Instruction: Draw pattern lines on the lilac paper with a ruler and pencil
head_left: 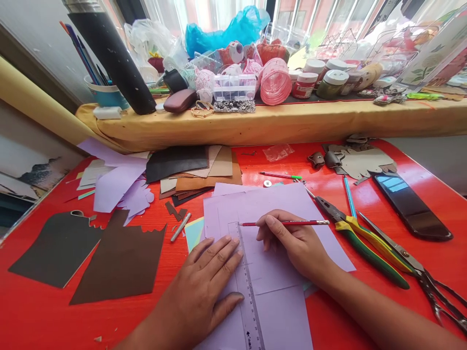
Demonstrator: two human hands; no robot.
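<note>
A sheet of purple paper [280, 204] lies on the red table, with thin pencil lines drawn on it. Across it runs a clear ruler [251, 306], its far end near the drawn corner. My left hand [215, 277] rests flat with fingers stretched out, pressing on the ruler and the paper beside it. In my right hand [288, 238] is a red pencil [306, 222], pinched between thumb and fingers. Its tip touches or nearly touches the paper by the ruler's far end. The pencil lies almost level, its eraser end pointing right.
Pliers [365, 248], scissors [412, 262], a blue pencil [349, 197] and a phone [412, 206] lie to the right. Brown leather [124, 265] and dark grey leather [54, 250] are at left. Stacked leather pieces [178, 163] sit behind. A cluttered ledge [233, 124] borders the back.
</note>
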